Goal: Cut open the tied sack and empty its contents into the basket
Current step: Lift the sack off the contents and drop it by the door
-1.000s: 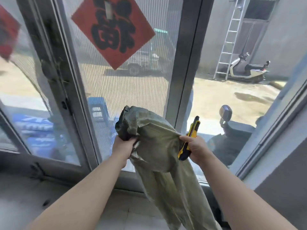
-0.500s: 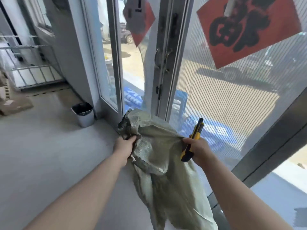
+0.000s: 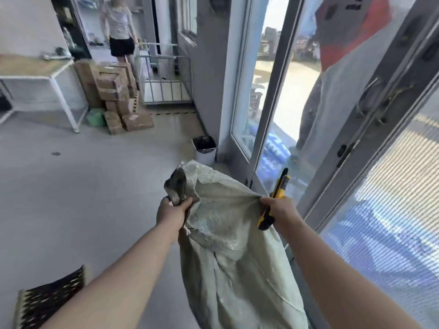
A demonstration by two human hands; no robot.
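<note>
A pale green woven sack [image 3: 228, 233] hangs limp in front of me, held up by both hands. My left hand [image 3: 172, 211] grips its bunched dark end at the upper left. My right hand [image 3: 278, 210] pinches the sack's upper right edge and also holds a yellow and black utility knife [image 3: 274, 199], which points up and away. The sack's lower part drops out of view at the bottom. No basket is in view.
A small lined waste bin [image 3: 204, 149] stands by the wall ahead. Glass doors [image 3: 356, 129] run along the right. Stacked cardboard boxes [image 3: 114, 96], a white-framed table [image 3: 35, 74] and a person [image 3: 120, 32] are at the back left. A dark woven mat [image 3: 50, 302] lies at lower left.
My view has swung left from the doors to the room. Both hands keep the same hold on the sack and knife.
</note>
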